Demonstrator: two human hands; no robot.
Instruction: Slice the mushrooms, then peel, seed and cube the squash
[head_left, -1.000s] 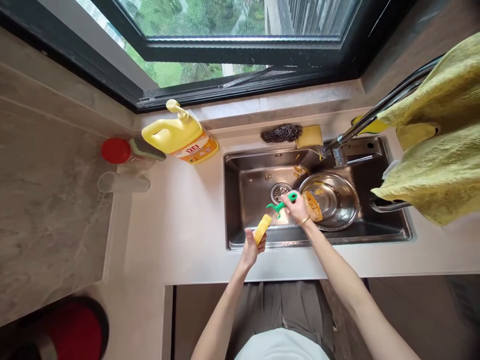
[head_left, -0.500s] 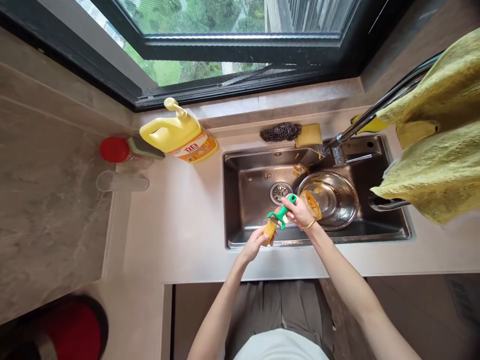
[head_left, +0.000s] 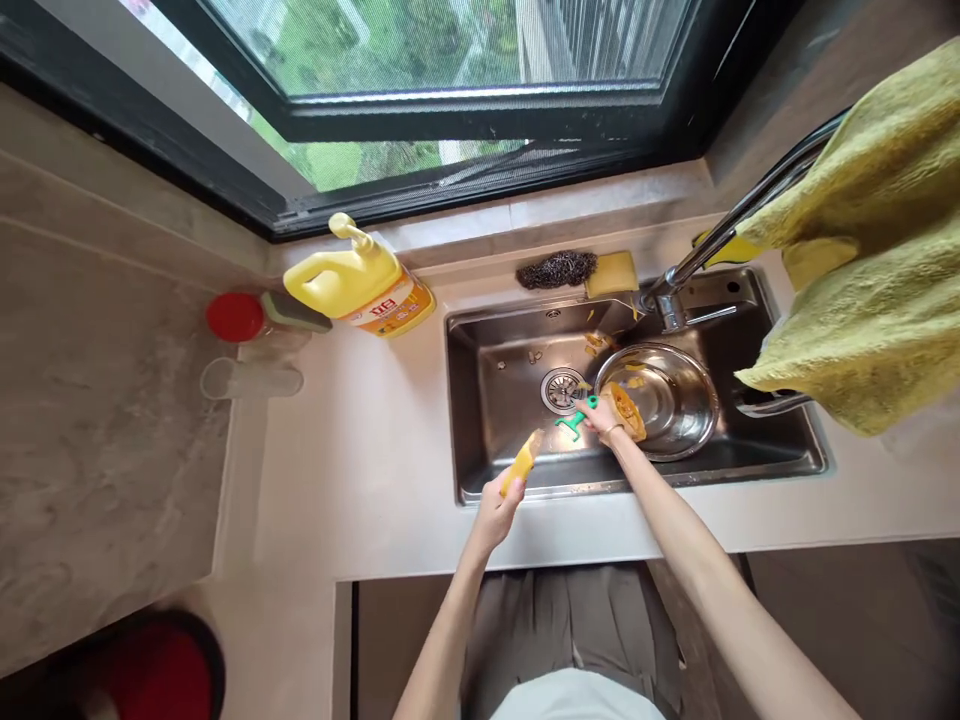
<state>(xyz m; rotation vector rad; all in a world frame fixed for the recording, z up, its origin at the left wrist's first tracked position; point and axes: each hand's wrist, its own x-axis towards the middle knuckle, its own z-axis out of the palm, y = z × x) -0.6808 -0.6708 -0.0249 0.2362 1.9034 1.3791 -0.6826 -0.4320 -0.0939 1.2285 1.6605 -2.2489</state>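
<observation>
My left hand (head_left: 496, 508) is closed round a yellow-orange piece of pumpkin (head_left: 521, 463) at the sink's front edge, its far end pointing up toward the drain. A green peeler (head_left: 574, 420) is gripped by its handle in my right hand (head_left: 598, 414), with its head toward the left, apart from the piece. Just beyond the right hand, a larger chunk of pumpkin (head_left: 626, 412) with its seedy inside showing rests in a shiny metal bowl (head_left: 697, 400). The bowl stands in the right part of the steel sink (head_left: 487, 420).
Peel scraps (head_left: 598, 344) lie near the drain (head_left: 562, 390). Behind the sink are a steel wool pad (head_left: 556, 270), a yellow sponge (head_left: 611, 275) and the faucet (head_left: 671, 300). A yellow detergent jug (head_left: 367, 285) stands left; a yellow towel (head_left: 870, 280) hangs right.
My left hand has drawn the pumpkin piece down and left, away from the peeler. My right hand has turned the peeler and shifted slightly right, off the piece.
</observation>
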